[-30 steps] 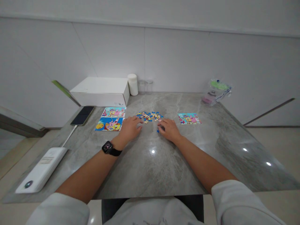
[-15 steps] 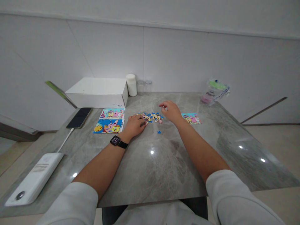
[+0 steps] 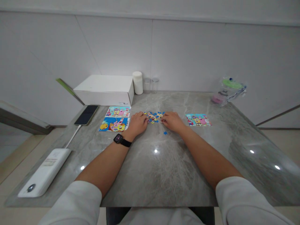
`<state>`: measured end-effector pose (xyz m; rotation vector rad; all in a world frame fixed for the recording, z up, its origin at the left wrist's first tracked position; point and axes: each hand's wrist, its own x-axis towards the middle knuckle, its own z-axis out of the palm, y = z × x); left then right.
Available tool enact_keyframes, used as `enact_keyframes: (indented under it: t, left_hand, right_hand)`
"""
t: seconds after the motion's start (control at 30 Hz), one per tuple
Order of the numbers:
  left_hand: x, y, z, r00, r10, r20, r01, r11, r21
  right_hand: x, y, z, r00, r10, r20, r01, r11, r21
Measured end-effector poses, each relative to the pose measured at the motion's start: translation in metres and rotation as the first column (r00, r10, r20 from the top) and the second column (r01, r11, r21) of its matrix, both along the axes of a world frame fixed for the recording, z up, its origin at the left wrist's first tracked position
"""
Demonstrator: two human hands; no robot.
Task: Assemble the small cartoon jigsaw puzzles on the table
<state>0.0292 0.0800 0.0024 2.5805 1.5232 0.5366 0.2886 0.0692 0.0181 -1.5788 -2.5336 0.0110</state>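
Note:
A small heap of jigsaw pieces (image 3: pixel 154 117), blue, yellow and pink, lies on the grey marbled table (image 3: pixel 154 175). At its left edge rests my left hand (image 3: pixel 138 123), fingers loosely bent and touching the edge pieces; nothing shows in its grasp. My right hand (image 3: pixel 172 120) is at the heap's right edge, thumb and fingertips drawn together. Whatever is between those fingertips is too small to make out. One blue jigsaw piece (image 3: pixel 165 133) lies apart, nearer me. Cartoon picture cards flank the hands: an upper left card (image 3: pixel 118 111), a lower left card (image 3: pixel 114 124) and a right card (image 3: pixel 198 120).
Behind the left cards stands a white box (image 3: pixel 103 89), beside a white bottle (image 3: pixel 138 83) and two clear cups (image 3: pixel 151 85). A phone (image 3: pixel 86 115) is cabled to a white power bank (image 3: pixel 45 172). At the back right sits a clear plastic bag (image 3: pixel 228 91).
My right hand has come down from above the table to the heap's right edge, its fingers now closed together. My left hand stays at the left edge, its fingers more bent. The view has shifted slightly.

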Motion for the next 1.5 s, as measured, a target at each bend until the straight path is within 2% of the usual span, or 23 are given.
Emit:
enact_keyframes:
  t: [0.13, 0.27, 0.4, 0.57, 0.83, 1.07, 1.23, 1.33, 1.5]
  left_hand:
    - [-0.003, 0.001, 0.0, 0.999, 0.037, -0.004, -0.037, 0.999, 0.018]
    - [-0.014, 0.006, 0.006, 0.98, 0.185, 0.069, -0.188, 0.981, 0.043]
    - [-0.024, 0.009, 0.006, 0.963, 0.269, 0.032, -0.27, 0.963, 0.013]
    - [-0.024, 0.007, 0.001, 0.962, 0.269, -0.047, -0.268, 0.963, 0.035]
    - [-0.024, 0.009, 0.006, 0.955, 0.286, -0.082, -0.28, 0.957, 0.074]
    - [-0.026, 0.014, 0.0, 0.935, 0.342, -0.094, -0.341, 0.94, 0.026]
    - [-0.028, 0.015, -0.002, 0.938, 0.344, -0.032, -0.343, 0.939, 0.022]
    - [-0.025, 0.011, 0.005, 0.948, 0.318, 0.009, -0.318, 0.948, 0.023]
    - [-0.012, 0.005, 0.025, 0.97, 0.235, 0.06, -0.237, 0.97, 0.045]
  right_hand:
    - [-0.003, -0.002, 0.001, 0.999, 0.023, -0.041, -0.021, 0.999, 0.042]
    - [-0.005, -0.003, -0.002, 0.996, 0.034, -0.082, -0.03, 0.998, 0.046]
    - [-0.002, 0.001, -0.008, 0.992, -0.003, -0.13, 0.013, 0.997, 0.077]
    - [0.007, 0.01, -0.016, 0.969, -0.129, -0.212, 0.165, 0.973, 0.161]
    - [0.019, 0.019, -0.023, 0.931, -0.241, -0.274, 0.287, 0.947, 0.143]
    - [0.013, 0.017, -0.03, 0.959, -0.165, -0.232, 0.199, 0.971, 0.132]
    - [0.008, 0.017, -0.032, 0.968, -0.156, -0.194, 0.183, 0.974, 0.132]
    - [0.008, 0.018, -0.03, 0.973, -0.159, -0.166, 0.182, 0.974, 0.134]
    - [0.011, 0.017, -0.028, 0.974, -0.153, -0.169, 0.173, 0.978, 0.117]
